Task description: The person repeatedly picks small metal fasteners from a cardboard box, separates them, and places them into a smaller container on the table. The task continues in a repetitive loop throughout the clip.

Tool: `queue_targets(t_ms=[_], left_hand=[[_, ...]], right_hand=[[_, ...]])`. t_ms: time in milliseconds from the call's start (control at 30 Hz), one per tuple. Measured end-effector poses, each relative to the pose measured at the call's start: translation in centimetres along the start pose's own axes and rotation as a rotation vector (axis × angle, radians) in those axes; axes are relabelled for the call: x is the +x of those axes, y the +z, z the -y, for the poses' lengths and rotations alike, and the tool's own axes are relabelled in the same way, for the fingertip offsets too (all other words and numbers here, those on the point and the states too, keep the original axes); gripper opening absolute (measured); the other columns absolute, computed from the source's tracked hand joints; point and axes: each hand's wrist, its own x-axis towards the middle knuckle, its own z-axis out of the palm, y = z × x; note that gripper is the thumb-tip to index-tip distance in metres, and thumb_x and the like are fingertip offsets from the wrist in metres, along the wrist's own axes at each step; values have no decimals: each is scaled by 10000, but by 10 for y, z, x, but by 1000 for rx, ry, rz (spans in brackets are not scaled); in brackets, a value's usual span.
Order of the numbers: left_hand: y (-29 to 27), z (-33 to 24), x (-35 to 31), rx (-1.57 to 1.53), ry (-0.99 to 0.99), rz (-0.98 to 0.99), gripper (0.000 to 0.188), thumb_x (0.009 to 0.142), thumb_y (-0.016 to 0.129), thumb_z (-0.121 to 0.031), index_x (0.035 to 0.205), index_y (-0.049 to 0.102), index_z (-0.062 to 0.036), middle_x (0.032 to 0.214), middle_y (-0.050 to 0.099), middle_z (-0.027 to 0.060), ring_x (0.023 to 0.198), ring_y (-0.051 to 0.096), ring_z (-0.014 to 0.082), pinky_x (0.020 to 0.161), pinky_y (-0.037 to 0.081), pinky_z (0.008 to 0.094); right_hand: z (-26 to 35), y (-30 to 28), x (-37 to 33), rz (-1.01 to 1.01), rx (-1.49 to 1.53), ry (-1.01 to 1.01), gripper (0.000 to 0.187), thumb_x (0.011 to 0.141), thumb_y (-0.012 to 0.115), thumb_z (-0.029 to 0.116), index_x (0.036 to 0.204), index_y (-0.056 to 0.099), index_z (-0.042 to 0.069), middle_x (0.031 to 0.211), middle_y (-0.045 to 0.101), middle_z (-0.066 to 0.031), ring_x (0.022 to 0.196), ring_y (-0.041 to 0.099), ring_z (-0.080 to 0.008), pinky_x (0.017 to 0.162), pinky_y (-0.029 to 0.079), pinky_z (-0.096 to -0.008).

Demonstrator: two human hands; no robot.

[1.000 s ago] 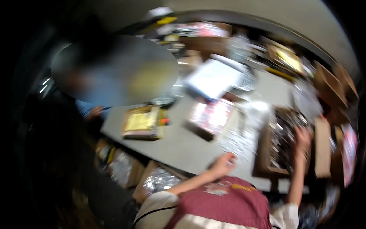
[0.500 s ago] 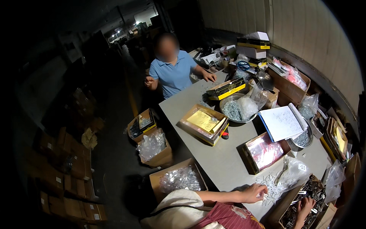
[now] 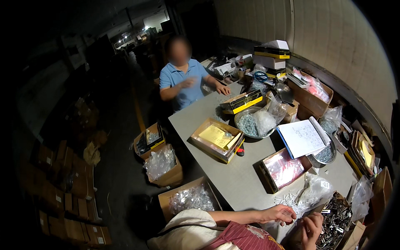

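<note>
My left hand (image 3: 281, 214) is beside a loose heap of small white plastic pegs (image 3: 287, 198) at the near edge of the table. Its fingers are bent together, and something thin and see-through shows just below them; I cannot make out what it is. Close by on the right, my right hand (image 3: 311, 227) is raised with curled fingers, and what they hold, if anything, is hidden. Next to it stands a cardboard box of dark metal parts (image 3: 333, 218). A clear plastic bag of white pieces (image 3: 316, 189) lies just beyond both hands.
A box of red-and-clear packets (image 3: 285, 168), a notepad (image 3: 301, 137), a metal bowl (image 3: 250, 125) and a box with yellow paper (image 3: 216, 135) stand on the table. Across it is a person in blue (image 3: 183, 83). A carton of clear bags (image 3: 191, 198) stands at the left.
My right hand has come out of the box of metal parts and moved left, close to my left hand. The co-worker's raised hand has moved in front of their chest.
</note>
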Motion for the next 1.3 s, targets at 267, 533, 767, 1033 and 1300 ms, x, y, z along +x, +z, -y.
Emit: queue_targets(t_ms=[267,533,767,1033,1300], left_hand=[[-5,-4,-14,2,-90,-52,325,932,743,-270,1166,656,-63,920,666,-15,832,620,65,662,497,221],[-34,-9,-32,102,-17,-203,269,940,734,-278,1116,665,-85,953,687,-16,858,644,85,666,494,237],[-74,19,-35,151,5,-299,224,947,725,-284,1083,676,-114,940,688,-31,829,643,85,644,494,258],[-84,29,-38,137,-81,-314,243,966,714,-269,1127,668,-93,971,682,-21,887,628,93,700,478,261],[-84,34,-40,144,-76,-323,238,970,710,-269,1131,666,-101,962,676,-25,882,621,92,707,475,262]], right_hand=[[35,16,15,69,177,26,212,872,734,53,1072,721,-16,1082,664,-186,1084,605,-384,965,479,-477],[-66,15,9,-285,-83,328,209,813,695,13,1021,681,-10,1043,654,-161,1005,589,-353,907,453,-433],[-181,13,-11,146,-563,539,494,775,689,21,1263,623,63,1251,603,-214,1073,585,-464,955,459,-517],[-159,12,-1,81,-658,476,314,819,640,36,1133,651,46,1195,621,-209,1005,581,-444,946,452,-509],[-173,2,-18,-166,-636,384,99,848,665,59,941,695,42,935,661,-141,912,585,-369,862,451,-457]])
